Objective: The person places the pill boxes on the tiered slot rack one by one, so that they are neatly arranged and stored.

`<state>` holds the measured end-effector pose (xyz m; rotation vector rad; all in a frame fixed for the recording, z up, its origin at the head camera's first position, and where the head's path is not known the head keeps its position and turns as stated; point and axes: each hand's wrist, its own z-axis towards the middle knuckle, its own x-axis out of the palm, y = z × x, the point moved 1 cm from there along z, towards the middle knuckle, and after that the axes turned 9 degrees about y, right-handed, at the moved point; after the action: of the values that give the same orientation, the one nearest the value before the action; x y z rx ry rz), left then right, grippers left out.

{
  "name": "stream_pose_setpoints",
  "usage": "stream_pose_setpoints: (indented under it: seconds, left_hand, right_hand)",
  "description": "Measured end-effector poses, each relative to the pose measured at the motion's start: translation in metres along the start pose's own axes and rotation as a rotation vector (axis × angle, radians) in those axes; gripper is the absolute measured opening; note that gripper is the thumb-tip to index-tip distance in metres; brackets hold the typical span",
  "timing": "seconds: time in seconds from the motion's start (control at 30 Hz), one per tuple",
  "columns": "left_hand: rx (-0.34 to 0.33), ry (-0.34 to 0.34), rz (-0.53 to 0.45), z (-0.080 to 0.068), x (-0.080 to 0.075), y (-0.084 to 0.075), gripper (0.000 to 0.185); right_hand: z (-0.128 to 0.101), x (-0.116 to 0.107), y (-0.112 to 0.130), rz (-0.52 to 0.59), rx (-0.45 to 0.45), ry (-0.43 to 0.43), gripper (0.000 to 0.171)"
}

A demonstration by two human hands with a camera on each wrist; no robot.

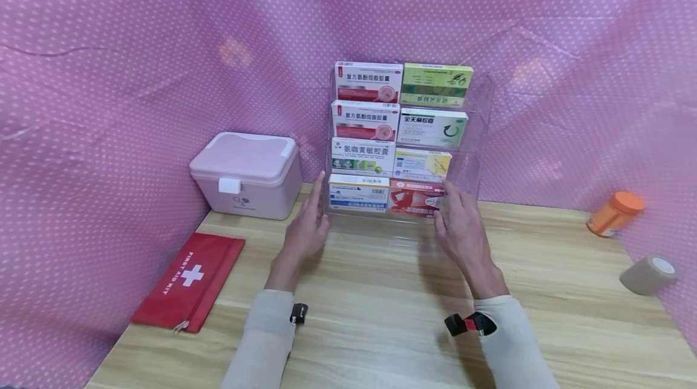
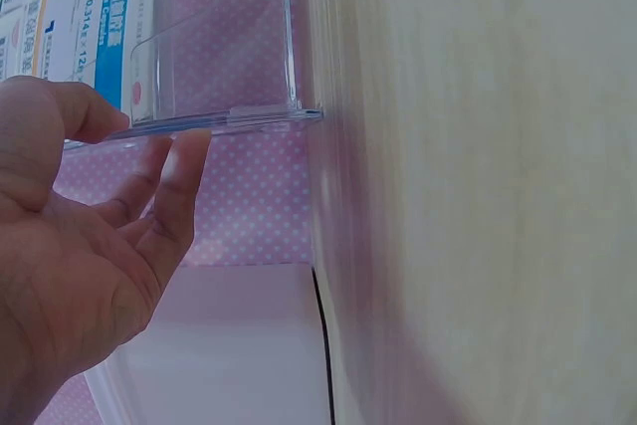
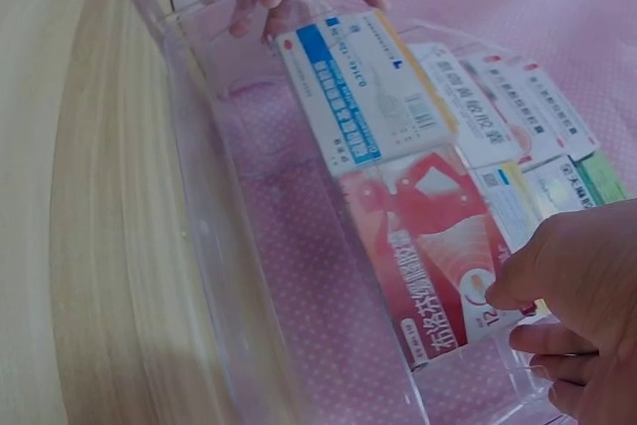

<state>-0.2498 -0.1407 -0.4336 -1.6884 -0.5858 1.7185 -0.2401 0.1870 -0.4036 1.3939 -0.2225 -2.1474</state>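
I see the clear rack (image 1: pixel 468 135) standing upright at the back of the wooden table (image 1: pixel 381 316), straight ahead of both hands and between them; its long axis runs up and down, four tiers of medicine boxes stacked in two columns; the wide face looks toward me. My left hand (image 1: pixel 306 228) sits at the rack's lower left corner, fingers straight and together, tips laid along the side wall's edge; the left wrist view shows fingertips (image 2: pixel 184 161) touching that clear edge. My right hand (image 1: pixel 463 228) is at the lower right, just beside the red box (image 1: pixel 416 198) on the bottom tier; in the right wrist view its fingers look loosely bent by that box's corner, though I can't quite tell whether they press the rack's front or only rest near it; nothing is pinched. Both hands are about equally near, one per side; the blue and white box (image 1: pixel 358 193) sits nearer the left.
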Motion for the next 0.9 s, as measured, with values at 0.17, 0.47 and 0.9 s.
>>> stream_pose_setpoints:
  seconds: [0.17,0.47,0.9]
  left_hand:
    - [-0.003,0.0,-0.011,0.0,-0.001,0.002,0.112]
    - [0.013,0.011,-0.016,-0.001,-0.001,0.005,0.112]
    - [0.022,0.013,-0.014,0.002,-0.002,0.003,0.112]
  right_hand:
    - [0.0,-0.006,0.002,0.044,0.011,0.003,0.057]
    - [-0.005,-0.02,0.004,0.088,0.016,-0.055,0.048]
    - [-0.005,-0.034,0.003,0.113,0.01,-0.135,0.043]
